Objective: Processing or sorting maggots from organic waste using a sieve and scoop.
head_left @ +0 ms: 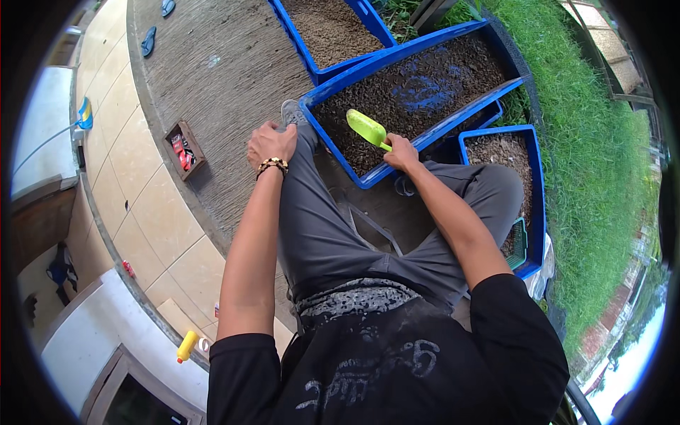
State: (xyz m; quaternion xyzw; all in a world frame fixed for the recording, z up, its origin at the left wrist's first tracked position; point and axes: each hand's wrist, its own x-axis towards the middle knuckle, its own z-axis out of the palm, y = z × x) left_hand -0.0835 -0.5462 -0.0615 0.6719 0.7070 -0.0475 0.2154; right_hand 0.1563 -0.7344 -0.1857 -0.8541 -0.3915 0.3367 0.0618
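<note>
My right hand (401,154) is closed around the handle of a lime-green scoop (366,127). The scoop's bowl is over the near left part of a large blue tub (427,137). Dark, flaky material (467,67) covers most of the tub's bottom, and a patch of blue shows through in the middle. My left hand (273,145), with a beaded bracelet at the wrist, rests on my left knee and holds nothing. Its fingers are bent loosely over the trouser leg.
Behind stands a blue crate (312,62) of tan grains. Beside my right knee is another blue crate (540,205) with brownish material and a green basket (519,244). A small wooden box (184,150) holding red items lies left on the concrete. Grass (588,177) borders the right side.
</note>
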